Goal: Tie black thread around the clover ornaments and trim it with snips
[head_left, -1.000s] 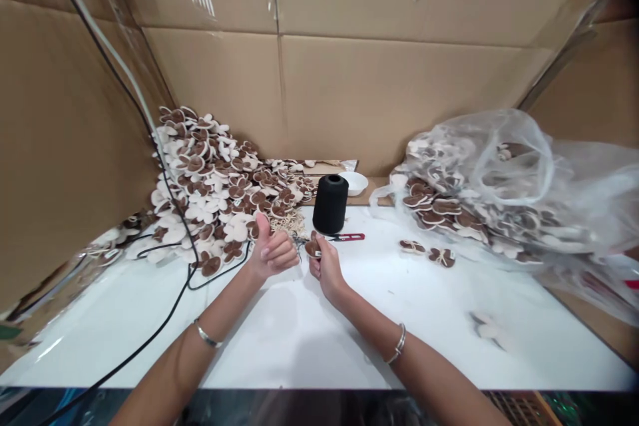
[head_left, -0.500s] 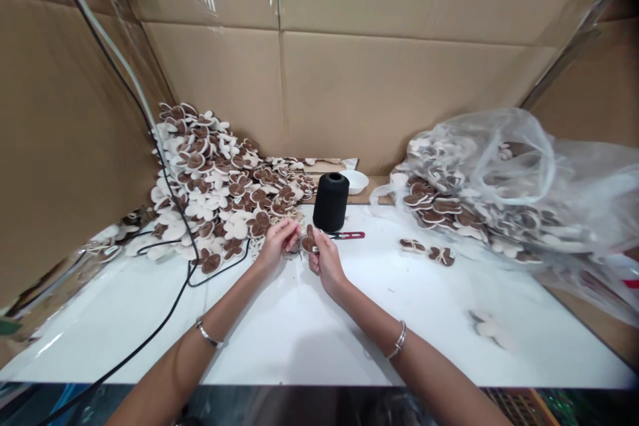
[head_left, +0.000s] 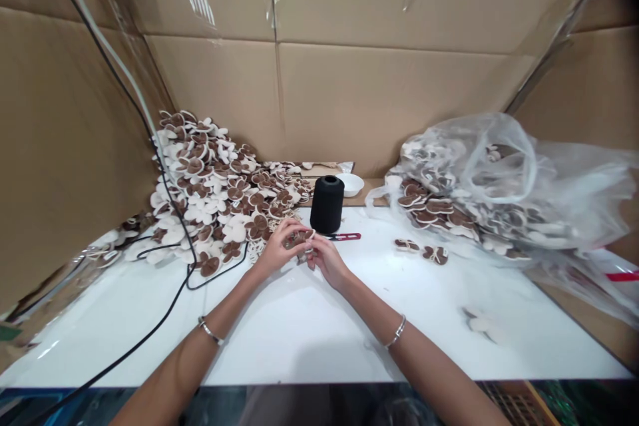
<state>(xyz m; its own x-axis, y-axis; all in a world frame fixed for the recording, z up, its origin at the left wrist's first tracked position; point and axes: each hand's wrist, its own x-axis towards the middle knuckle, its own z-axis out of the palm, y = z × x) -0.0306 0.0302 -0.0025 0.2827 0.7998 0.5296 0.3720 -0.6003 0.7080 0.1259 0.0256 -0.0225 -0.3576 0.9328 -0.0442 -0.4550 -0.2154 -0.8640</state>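
Between my two hands, low over the middle of the table, is a small brown fabric flower [head_left: 299,238] with pale edging. My left hand [head_left: 280,247] is closed on its left side with thumb and fingers. My right hand [head_left: 327,259] pinches its right side, and the fingers partly cover it. Just behind stands a black thread cone [head_left: 327,205]. Red-handled thread snips [head_left: 347,237] lie at the cone's foot. Left of my hands rises a large heap of brown and cream fabric flowers [head_left: 214,193], with pale cords [head_left: 283,212] at its near edge.
At right, a clear plastic bag [head_left: 504,166] holds many flowers. Two brown pieces with tied cords [head_left: 435,255] lie before it, and a cream flower [head_left: 482,325] nearer me. A white bowl [head_left: 351,184] stands behind the cone. A black cable [head_left: 174,303] crosses the left side.
My left hand has come over to the flower that my right hand was holding. Both hands now meet on it. The view has shifted slightly.
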